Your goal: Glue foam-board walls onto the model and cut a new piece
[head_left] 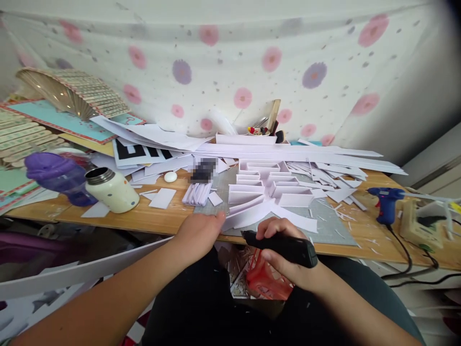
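My right hand (284, 250) is wrapped around a black box cutter (288, 247), its narrow end pointing left over the table's front edge; I cannot make out a blade. My left hand (200, 235) reaches in from the left, its thumb against the left end of a white foam-board piece (248, 218) with a curved front strip. Its other fingers are mostly hidden below. Upright white strips (291, 197) form walled shapes behind this piece, on a grey cutting mat (331, 226).
A blue hot glue gun (385, 204) with a cord stands at right. A cream bottle (111, 190) and a purple cup (59, 175) stand at left. Long white strips (306, 154) and offcuts lie behind. A bundle of white strips (197, 193) sits left of the mat.
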`<state>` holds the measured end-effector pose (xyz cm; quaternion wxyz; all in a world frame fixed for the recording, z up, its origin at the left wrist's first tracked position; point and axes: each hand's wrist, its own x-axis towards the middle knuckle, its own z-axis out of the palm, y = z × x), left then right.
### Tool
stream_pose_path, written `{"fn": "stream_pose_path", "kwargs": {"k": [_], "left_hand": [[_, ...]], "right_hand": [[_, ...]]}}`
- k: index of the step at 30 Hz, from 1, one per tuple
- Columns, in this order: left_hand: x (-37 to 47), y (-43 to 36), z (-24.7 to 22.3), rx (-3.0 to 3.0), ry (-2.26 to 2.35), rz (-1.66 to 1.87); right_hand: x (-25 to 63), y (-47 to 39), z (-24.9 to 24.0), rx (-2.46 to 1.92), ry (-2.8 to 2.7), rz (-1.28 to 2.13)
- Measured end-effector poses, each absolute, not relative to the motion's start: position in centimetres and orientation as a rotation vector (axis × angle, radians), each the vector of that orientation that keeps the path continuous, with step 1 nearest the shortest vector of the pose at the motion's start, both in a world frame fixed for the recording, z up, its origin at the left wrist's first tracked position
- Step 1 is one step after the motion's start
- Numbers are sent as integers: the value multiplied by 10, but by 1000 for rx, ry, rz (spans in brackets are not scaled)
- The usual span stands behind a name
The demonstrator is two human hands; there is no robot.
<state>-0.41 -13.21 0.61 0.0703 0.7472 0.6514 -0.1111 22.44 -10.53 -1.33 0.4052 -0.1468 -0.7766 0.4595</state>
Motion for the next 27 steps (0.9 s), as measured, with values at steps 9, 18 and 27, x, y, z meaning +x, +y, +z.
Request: {"fn": "stream_pose_path", "kwargs": {"k": [9,18,27], "left_hand": [[-6,-132,5,2260,1963,-317],[-7,-132,5,2262,1949,-311],[-6,-133,7,2277,1943,-294]], "right_hand": [[208,-100,-11,-394,-2159,958],[202,-99,-14,-388,-2214,913],[198,-99,-9,-337,-2246,888]]}}
